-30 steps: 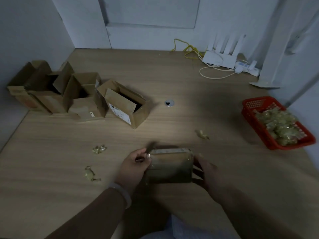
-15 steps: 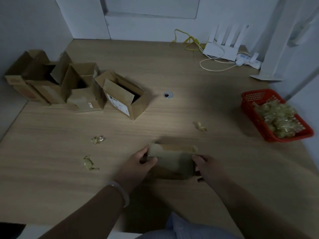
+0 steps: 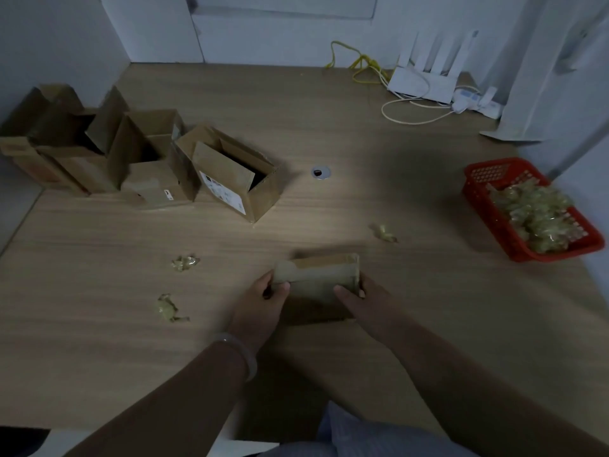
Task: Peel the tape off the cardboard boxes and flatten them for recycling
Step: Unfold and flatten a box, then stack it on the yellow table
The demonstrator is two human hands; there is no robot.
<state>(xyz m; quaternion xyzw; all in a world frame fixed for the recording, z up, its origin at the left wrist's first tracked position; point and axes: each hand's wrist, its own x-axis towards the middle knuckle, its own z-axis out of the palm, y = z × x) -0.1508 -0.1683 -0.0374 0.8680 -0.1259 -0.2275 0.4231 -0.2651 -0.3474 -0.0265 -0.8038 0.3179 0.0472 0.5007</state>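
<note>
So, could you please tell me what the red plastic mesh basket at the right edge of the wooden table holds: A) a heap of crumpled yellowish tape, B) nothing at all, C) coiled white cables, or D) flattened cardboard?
A: the red plastic mesh basket is piled with crumpled yellowish tape, with no cardboard or cables showing in it.

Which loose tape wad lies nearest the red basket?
The tape wad between the held box and the red basket; both others lie far left.
</note>
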